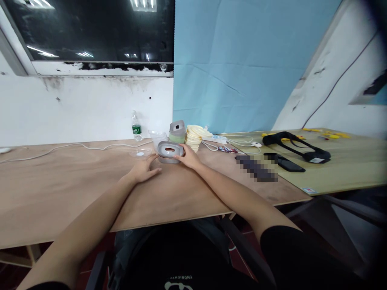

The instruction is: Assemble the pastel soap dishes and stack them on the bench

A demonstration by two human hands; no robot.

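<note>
On the wooden table in front of me is a grey rounded plastic container (169, 150) with an oval slot in its top. My right hand (190, 157) grips its right side, thumb at the front. Stretched toward its lower left edge is my left hand (144, 168), thumb apart from the fingers and nothing held; whether the fingertips touch the container I cannot tell. A shallow clear plastic piece with a white disc (140, 154) lies just left of the container. Behind it stand clear plastic cups (157, 137) and another grey container (177, 128) on something pale green.
A stack of cream cups (194, 137) stands behind my right hand. Left of the clear cups is a water bottle (136, 128). White cables and a power strip (216, 139) run along the back. On the right lie a phone (284, 162) and a black head strap (298, 148).
</note>
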